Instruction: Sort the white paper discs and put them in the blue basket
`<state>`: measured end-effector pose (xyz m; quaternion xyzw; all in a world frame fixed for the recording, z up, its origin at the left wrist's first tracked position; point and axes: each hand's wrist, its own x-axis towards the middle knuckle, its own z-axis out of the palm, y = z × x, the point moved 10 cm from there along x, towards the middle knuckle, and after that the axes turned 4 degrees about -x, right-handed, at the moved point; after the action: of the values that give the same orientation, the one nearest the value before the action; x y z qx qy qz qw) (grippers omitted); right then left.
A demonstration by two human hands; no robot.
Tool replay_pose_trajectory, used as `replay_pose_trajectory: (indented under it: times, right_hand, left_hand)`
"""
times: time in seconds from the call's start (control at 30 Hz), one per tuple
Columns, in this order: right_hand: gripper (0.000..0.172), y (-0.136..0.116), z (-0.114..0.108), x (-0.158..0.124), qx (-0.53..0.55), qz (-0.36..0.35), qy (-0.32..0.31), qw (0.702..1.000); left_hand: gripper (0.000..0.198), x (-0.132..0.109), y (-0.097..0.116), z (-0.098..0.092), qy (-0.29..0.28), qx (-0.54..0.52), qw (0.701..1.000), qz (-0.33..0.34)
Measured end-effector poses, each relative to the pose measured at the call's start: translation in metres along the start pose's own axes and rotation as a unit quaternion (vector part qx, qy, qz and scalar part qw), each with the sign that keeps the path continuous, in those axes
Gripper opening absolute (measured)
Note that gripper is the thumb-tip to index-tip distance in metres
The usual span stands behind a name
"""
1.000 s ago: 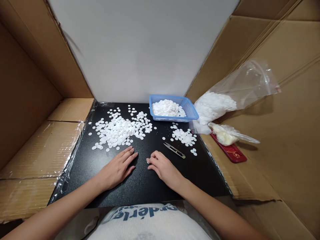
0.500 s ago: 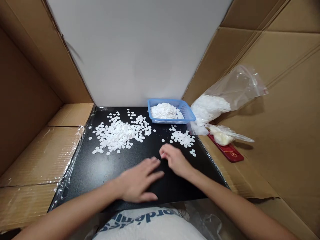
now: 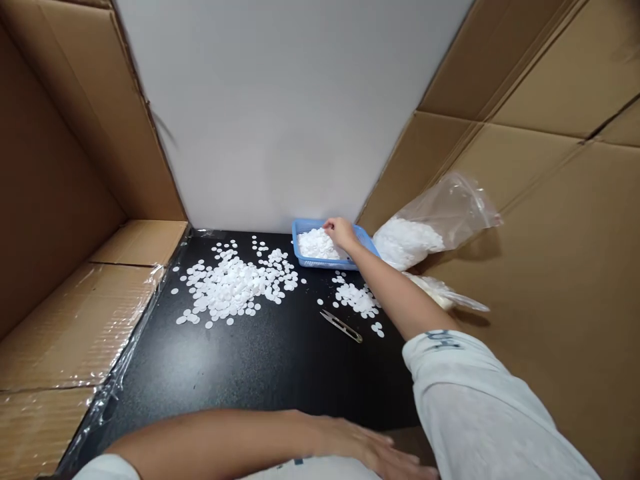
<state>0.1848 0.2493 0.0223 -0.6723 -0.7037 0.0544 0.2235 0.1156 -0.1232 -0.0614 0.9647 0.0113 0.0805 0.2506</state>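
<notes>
My right hand (image 3: pixel 342 233) reaches over the blue plastic basket (image 3: pixel 327 263) at the back of the black table, its fingertips pinched together just above the heap of white pieces (image 3: pixel 316 245) inside. Whatever those fingers hold is too small to make out. My left hand (image 3: pixel 367 448) rests at the table's near edge, close to my body, with its fingers stretched out and nothing in it. Metal thread snips (image 3: pixel 342 326) lie on the table in front of the basket. Beside them is a small spread of white round discs (image 3: pixel 357 298).
A larger pile of white discs (image 3: pixel 235 283) covers the table's left half. On the right, a clear zip bag (image 3: pixel 410 240) of white pieces and a smaller plastic bag (image 3: pixel 443 293) lean near the cardboard wall (image 3: pixel 540 267). A white panel (image 3: pixel 300 113) stands behind.
My right hand has moved from the middle of the table up to the basket. My left hand has drawn back toward my body. The snips now show on the table.
</notes>
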Motion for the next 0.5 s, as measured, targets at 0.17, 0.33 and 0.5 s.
replay_pose_trajectory:
  times: [0.17, 0.33, 0.5]
  right_hand:
    - [0.03, -0.004, 0.008, 0.003, 0.026, -0.017, 0.024, 0.999]
    - [0.025, -0.045, -0.004, -0.006, 0.086, -0.066, 0.088, 0.99]
    - [0.032, -0.12, 0.044, -0.069, 0.134, -0.174, 0.022, 0.975]
  left_hand:
    - [0.066, 0.0, -0.03, -0.012, 0.075, -0.049, 0.987, -0.136]
    - [0.037, 0.002, -0.004, 0.003, -0.034, -0.219, 0.975, -0.01]
    - [0.039, -0.091, -0.065, -0.117, 0.294, -0.207, 0.916, -0.18]
